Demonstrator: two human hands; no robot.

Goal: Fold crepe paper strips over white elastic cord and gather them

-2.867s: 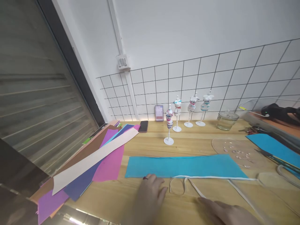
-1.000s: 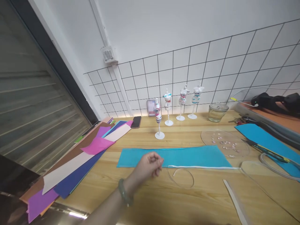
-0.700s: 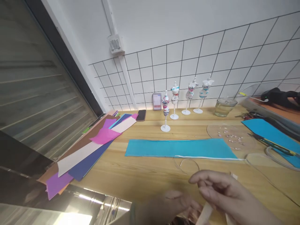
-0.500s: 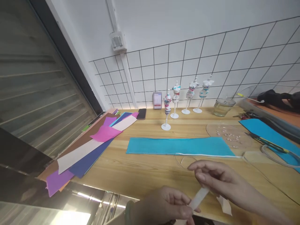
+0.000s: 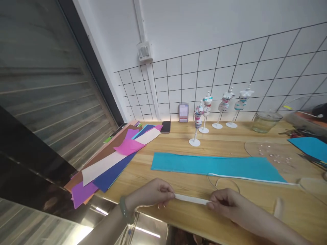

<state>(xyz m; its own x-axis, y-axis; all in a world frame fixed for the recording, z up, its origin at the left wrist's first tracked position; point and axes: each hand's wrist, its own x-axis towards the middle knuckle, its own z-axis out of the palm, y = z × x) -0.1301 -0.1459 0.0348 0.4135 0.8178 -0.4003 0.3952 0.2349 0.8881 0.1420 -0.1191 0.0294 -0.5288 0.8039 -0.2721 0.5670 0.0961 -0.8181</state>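
A narrow white strip (image 5: 191, 199) is stretched nearly level between my hands, above the front part of the wooden table. My left hand (image 5: 154, 194), with a green bangle at the wrist, pinches its left end. The right end is pinched in my right hand (image 5: 227, 204). Just beyond lies a long turquoise fabric piece (image 5: 209, 165), flat on the table. Along its lower right edge runs a thin white cord (image 5: 245, 178). A clear loop of thin line (image 5: 233, 182) lies between that edge and my right hand.
Overlapping coloured sheets (image 5: 107, 166) cover the left side. Several small dress forms (image 5: 198, 119) stand at the back, beside a glass jar (image 5: 267, 121) and a phone (image 5: 166, 127). A clear round tray (image 5: 270, 153) holds small beads at right. A pale scrap (image 5: 278, 207) lies near my right forearm.
Both hands have moved apart and the strip is now drawn out between them, where before it slanted up from left to right. The view has shifted, so the table things appear further right.
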